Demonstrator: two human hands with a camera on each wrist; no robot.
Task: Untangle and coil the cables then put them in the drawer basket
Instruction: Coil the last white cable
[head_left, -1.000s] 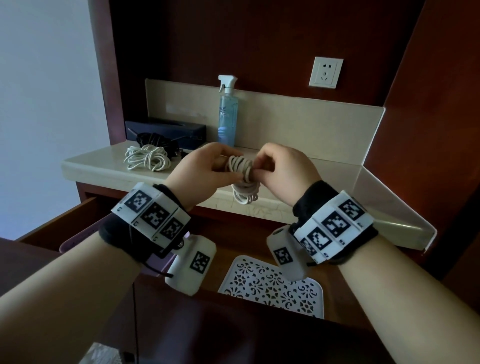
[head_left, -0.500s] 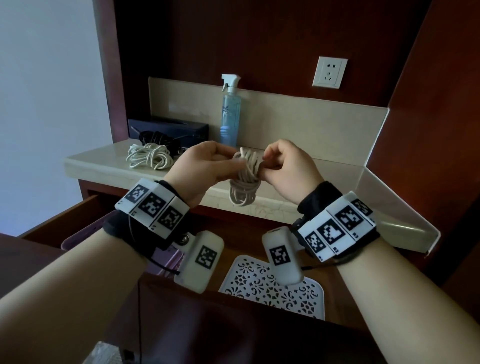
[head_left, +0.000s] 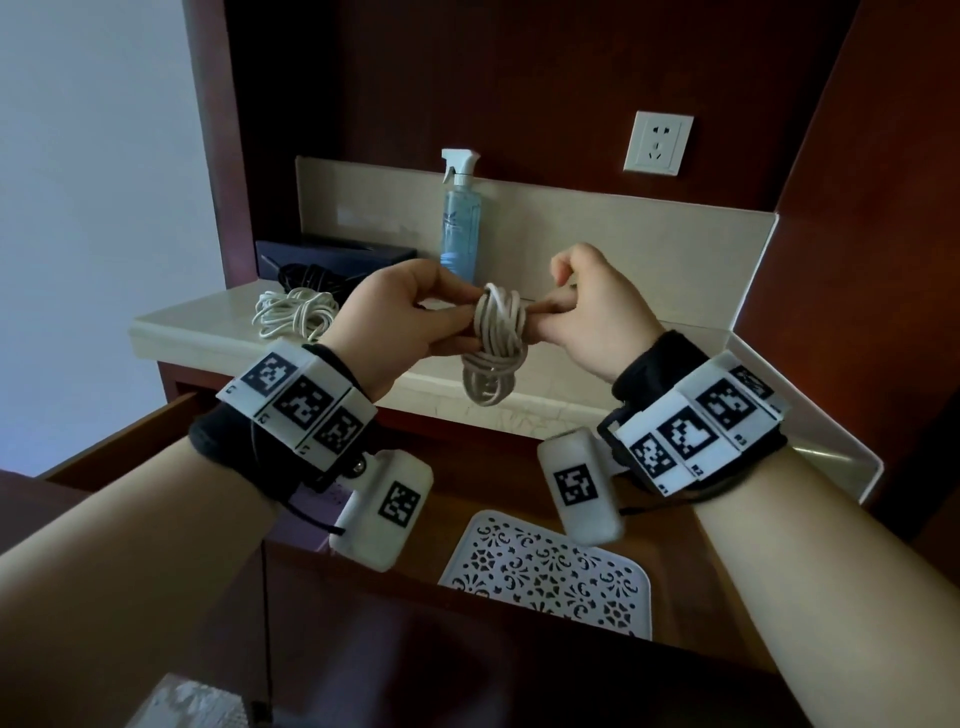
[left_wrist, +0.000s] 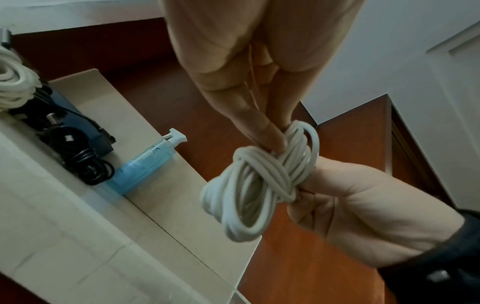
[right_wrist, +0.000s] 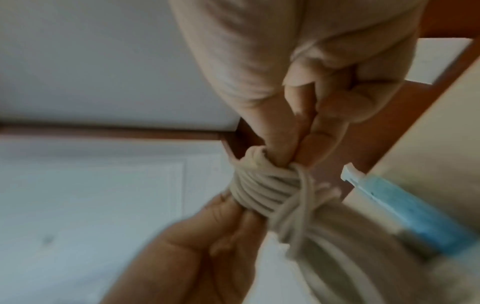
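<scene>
The left hand (head_left: 400, 317) and right hand (head_left: 597, 317) hold one white coil (head_left: 496, 345) in the air between them, above the front edge of the counter (head_left: 208, 332). The left hand pinches the coil's upper part between thumb and fingers (left_wrist: 262, 127). The right hand has its fingers curled and grips the opposite side of the same upper part. Several turns are wrapped crosswise round the coil's top; the lower loops hang free below the hands.

On the counter, to the left, a second white cable (head_left: 296, 314) lies in a loose bundle. A black cable (head_left: 311, 275) lies just behind it, in front of a dark box (head_left: 337, 254). A spray bottle (head_left: 460, 218) stands upright against the backsplash. A wall socket (head_left: 658, 143) is set above.

Below the counter the drawer (head_left: 119, 447) stands open. A white patterned basket (head_left: 550, 577) sits inside it, under the hands.
</scene>
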